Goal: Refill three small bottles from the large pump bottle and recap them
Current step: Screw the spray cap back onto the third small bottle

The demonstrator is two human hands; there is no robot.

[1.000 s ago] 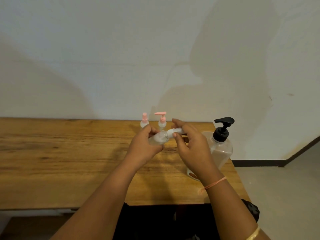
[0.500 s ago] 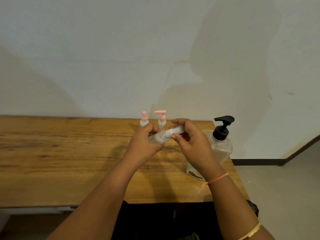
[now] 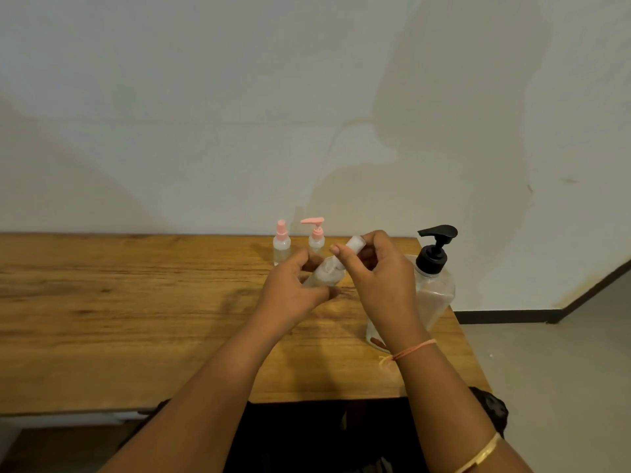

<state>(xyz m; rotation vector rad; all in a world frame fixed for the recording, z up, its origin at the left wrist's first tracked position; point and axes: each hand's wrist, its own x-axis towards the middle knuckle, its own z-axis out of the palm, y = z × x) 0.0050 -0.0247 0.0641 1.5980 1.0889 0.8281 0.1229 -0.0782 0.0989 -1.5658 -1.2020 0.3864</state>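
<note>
Guessing I'm mid cap-twist here: left hand [image 3: 293,291] curled round the tilted small bottle [image 3: 324,274], right hand [image 3: 379,278] pinching its white cap [image 3: 355,244], pump bottle [image 3: 435,288] at 3 o'clock, so next wants a steady turn.

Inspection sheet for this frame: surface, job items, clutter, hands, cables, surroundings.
Surface: wooden table, bare grain showing.
Job's things: large pump bottle upright at the right, black pump on. Left pink-topped bottle and right pink-topped bottle upright at the back, capped. Third small bottle held tilted above the table.
Clutter: nothing seen.
Grippers: left hand grips the third small bottle's body; right hand pinches its white cap.
Cables: nothing seen.
Surroundings: white wall behind; floor at the right.
</note>
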